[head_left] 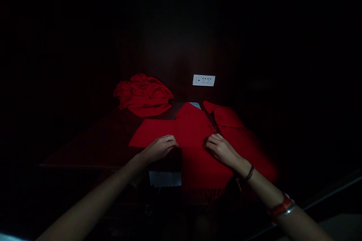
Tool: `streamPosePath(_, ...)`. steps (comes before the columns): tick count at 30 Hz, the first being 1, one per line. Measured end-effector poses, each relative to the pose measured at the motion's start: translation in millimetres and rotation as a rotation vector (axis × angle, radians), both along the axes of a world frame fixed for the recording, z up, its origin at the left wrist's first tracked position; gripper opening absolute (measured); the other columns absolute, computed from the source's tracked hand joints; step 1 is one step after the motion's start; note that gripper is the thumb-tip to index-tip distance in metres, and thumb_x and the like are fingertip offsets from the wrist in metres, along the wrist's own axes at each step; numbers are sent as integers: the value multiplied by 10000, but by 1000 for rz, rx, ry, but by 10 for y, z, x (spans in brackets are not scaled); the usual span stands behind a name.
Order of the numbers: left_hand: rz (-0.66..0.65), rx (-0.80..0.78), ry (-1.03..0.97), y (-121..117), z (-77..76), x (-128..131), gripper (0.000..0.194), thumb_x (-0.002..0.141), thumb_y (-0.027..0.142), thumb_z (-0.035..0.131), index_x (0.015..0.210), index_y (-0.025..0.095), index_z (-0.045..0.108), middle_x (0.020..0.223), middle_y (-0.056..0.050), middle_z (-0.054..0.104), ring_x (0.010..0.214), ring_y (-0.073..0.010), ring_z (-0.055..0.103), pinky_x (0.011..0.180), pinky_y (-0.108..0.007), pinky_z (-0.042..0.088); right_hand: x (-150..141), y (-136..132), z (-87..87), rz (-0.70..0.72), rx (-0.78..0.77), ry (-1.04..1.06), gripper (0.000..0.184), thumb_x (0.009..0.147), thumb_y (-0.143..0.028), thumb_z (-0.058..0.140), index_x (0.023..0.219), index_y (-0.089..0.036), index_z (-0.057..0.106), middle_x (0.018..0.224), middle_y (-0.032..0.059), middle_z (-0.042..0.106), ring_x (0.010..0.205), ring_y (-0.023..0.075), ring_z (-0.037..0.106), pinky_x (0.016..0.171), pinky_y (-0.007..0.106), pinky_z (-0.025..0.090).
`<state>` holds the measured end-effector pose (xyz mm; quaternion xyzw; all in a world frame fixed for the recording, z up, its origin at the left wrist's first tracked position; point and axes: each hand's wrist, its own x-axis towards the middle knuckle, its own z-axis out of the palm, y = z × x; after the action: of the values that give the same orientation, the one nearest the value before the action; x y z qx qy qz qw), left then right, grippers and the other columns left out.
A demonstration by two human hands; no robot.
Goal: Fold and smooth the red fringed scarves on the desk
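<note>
A red fringed scarf [192, 130] lies partly folded on the dark table, one end hanging over the front edge with its tassels down. My left hand [161, 147], a ring on one finger, is closed with its fingertips at the scarf's near fold. Farther right, my right hand [222, 150] has its fingers bent and pressed together on the scarf beside a fringed edge. The fingertips of both hands are partly hidden, but each appears to pinch the fabric.
A crumpled red fringed cloth [145, 96] sits at the back left. More red fabric [240, 131] stretches along the right side. A white socket panel [204, 80] is on the wall. Pale sheets [165, 179] show below the table edge [79, 166]. Surroundings are very dark.
</note>
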<state>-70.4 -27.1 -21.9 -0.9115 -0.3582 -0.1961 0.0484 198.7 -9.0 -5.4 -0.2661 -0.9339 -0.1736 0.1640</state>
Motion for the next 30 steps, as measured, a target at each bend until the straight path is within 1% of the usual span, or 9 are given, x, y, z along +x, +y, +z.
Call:
streamPosePath(4,78,73,81,-46,-10,-169,223,803,125,348,937,194,512,870,-21,514,794,-127,456,727,-238,351,14,12,72,-7,12,95,190,776,-108,369,715,-166,540,722,54,492,679,146,382,652,268,320)
streamPosePath(7,132,103,95,-99,-18,-300,211,795,123,359,918,186,520,815,-23,505,757,-131,449,695,-238,356,5,16,75,-23,-32,146,194,771,-97,361,747,-166,540,727,52,488,686,145,399,653,262,332)
streamPosePath(9,144,103,71,-121,-22,-341,196,794,124,360,886,175,526,780,-24,488,731,-128,437,670,-227,360,-20,0,58,-50,-72,115,224,767,-84,354,871,-170,533,790,54,496,720,142,422,683,266,336)
streamPosePath(12,110,84,34,-105,-39,-337,190,785,103,361,850,169,527,748,-18,472,706,-121,421,658,-219,360,-104,-51,40,-92,-97,28,354,765,-101,373,1105,-184,427,954,71,486,813,148,441,740,289,322)
streamPosePath(14,86,67,1,-74,-59,-322,188,768,81,371,832,166,526,742,-17,467,707,-119,418,663,-217,362,-189,-89,43,-102,-68,-15,375,771,-175,412,1145,-185,394,1004,81,479,871,172,428,759,313,308)
streamPosePath(17,89,53,-63,-46,-83,-324,187,738,53,390,810,162,524,748,-18,465,731,-121,424,677,-218,365,-321,-123,46,-90,1,-92,277,786,-226,417,1052,-175,474,938,77,518,877,187,419,767,333,285)
streamPosePath(22,116,31,-77,-79,-49,-333,154,768,114,406,865,164,515,836,-25,486,804,-122,442,720,-223,367,-392,-108,-9,-59,60,-204,162,802,-149,391,831,-153,551,770,46,545,732,148,435,703,291,289)
streamPosePath(26,134,107,53,-79,-4,-238,194,793,250,425,967,190,486,943,-26,501,861,-139,452,762,-264,347,-369,-84,-21,-87,26,-103,149,791,-159,425,858,-155,558,758,38,541,724,140,424,684,266,294)
streamPosePath(30,89,180,200,-39,7,-58,174,804,219,405,953,192,493,924,-19,525,841,-140,465,748,-267,341,-390,-73,18,-106,10,-24,147,789,-174,433,842,-155,568,746,43,529,714,140,407,689,263,298)
